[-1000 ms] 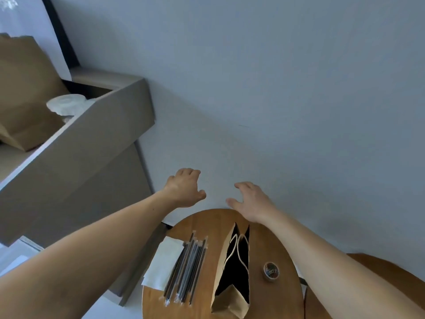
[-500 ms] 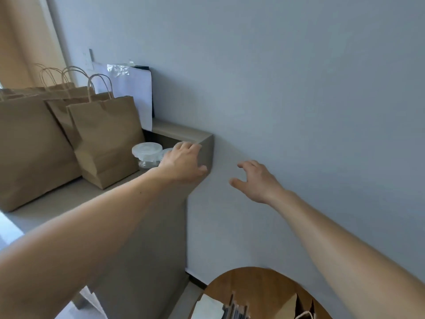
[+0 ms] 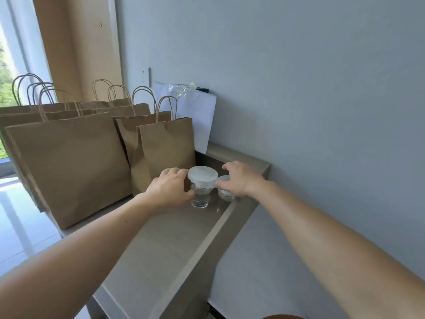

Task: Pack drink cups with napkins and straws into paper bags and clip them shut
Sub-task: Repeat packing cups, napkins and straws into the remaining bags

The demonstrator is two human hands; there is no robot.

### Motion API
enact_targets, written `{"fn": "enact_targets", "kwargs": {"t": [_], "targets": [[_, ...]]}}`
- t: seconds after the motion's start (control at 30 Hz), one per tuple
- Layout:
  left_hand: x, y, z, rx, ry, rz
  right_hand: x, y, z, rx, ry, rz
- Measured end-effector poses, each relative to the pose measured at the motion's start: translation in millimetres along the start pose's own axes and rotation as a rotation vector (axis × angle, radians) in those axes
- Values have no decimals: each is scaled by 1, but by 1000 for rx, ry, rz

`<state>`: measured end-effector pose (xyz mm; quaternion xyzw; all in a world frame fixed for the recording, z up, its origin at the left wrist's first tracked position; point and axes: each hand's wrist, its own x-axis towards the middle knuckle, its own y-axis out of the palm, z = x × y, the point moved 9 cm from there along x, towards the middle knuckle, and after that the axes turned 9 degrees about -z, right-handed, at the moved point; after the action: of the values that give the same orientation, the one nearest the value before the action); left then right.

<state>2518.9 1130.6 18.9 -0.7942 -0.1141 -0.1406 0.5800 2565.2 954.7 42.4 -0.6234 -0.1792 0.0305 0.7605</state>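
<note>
Head view:
- Front cup (image 3: 202,183): clear plastic, white snap lid, a little clear liquid inside. It stands upright on the grey table (image 3: 165,238), between the two hands. This is the landmark for the entries below.
- Second cup (image 3: 226,192): same kind, just right of and behind the front cup, partly hidden by the right hand.
- Left hand (image 3: 169,189): at the front cup's left side, with fingers curled to the lid rim and thumb on the wall. It appears to be grasping the cup.
- Right hand (image 3: 241,179): just right of the front cup and over the second cup. The fingers are spread and nothing is clasped; the thumb tip is at the front lid's edge.
- Paper bags (image 3: 165,153): brown with twisted handles, standing in a row left of and behind the front cup.
- White sheet (image 3: 200,116): behind the front cup, leaning on the wall.
- Handling, judged: light and thin-walled, so it would dent under a squeeze. The smooth sides are likely slippery. Hold it round the body below the lid and keep it upright, as the lid may pop off.
</note>
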Motion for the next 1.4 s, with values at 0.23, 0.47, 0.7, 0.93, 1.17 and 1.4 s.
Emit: {"fn": "enact_targets", "kwargs": {"t": [0.23,0.47,0.7,0.93,1.17,1.4], "targets": [[5,27,40,8,2,69,47,44,33,-54,-7,77],[7,35,55,-5,28,87,75,71,41,-10,70,130],[10,33,51,-6,49,82,76,66,45,73,84,61],[17,7,33,-3,47,33,69,-24,36,227,61,-239],[24,-24,-50,-45,165,-20,10,-135,-19,296,128,-487],[2,5,-170,-87,302,42,-90,-170,-127,248,257,-524]]}}
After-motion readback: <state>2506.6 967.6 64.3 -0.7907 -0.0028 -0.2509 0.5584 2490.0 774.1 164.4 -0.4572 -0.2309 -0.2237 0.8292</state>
